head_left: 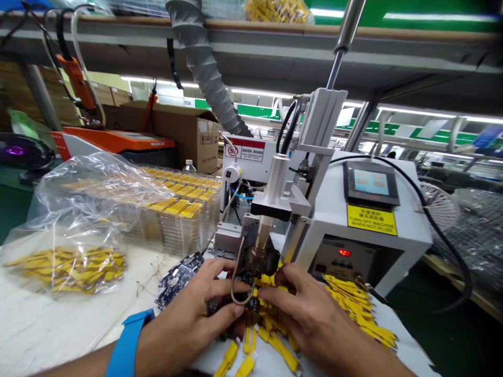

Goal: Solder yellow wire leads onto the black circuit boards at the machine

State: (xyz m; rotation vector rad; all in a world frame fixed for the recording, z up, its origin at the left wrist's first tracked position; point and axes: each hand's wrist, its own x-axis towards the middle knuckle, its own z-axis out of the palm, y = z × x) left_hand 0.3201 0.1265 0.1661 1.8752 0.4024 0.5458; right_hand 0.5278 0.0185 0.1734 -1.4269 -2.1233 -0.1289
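Observation:
My left hand (192,309), with a blue band (129,343) on its wrist, has thumb and forefinger closed on a dark circuit board (253,302) under the machine's metal head (259,251). A bent metal tube (234,277) curves down in front of the board. From the other side, my right hand (310,309) pinches a yellow strip (261,285) at the board, its tip partly hidden by the fingers. Several more yellow strips (277,345) lie below and between my hands. Small dark circuit boards (178,277) are heaped beside my left hand.
A clear bag (78,262) of yellow strips and stacked clear trays (176,220) stand left. A loose pile of yellow strips (356,309) lies right, before the control box (377,220). A grey duct (204,63) hangs overhead, and a black cable (444,235) loops at right.

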